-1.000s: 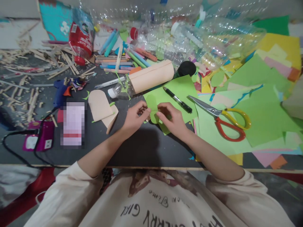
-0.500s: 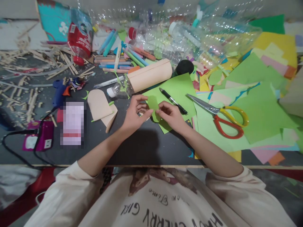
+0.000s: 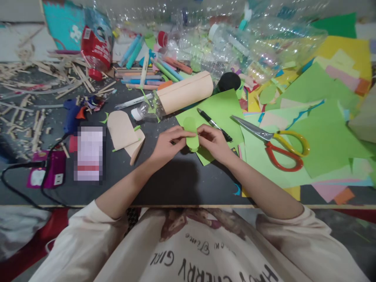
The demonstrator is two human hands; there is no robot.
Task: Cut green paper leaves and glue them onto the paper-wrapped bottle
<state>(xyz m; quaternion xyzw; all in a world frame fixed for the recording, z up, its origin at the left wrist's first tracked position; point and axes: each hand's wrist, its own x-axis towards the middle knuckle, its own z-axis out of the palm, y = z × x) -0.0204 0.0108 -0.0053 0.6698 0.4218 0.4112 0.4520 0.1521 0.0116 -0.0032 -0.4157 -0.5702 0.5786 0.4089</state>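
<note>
Left of the green cutout [image 3: 191,133], the glue gun [image 3: 71,114] and wood sticks [image 3: 35,78] lie on the dark table [image 3: 176,184]. The left hand [image 3: 168,143] and right hand [image 3: 214,141] pinch the cutout between them, apparently to steady it. Right of the cutout lie a pen [image 3: 214,124], scissors [image 3: 279,145] and coloured paper [image 3: 323,129].

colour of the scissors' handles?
The scissors have one yellow handle loop and one red-orange loop; the head view shows it.
</note>
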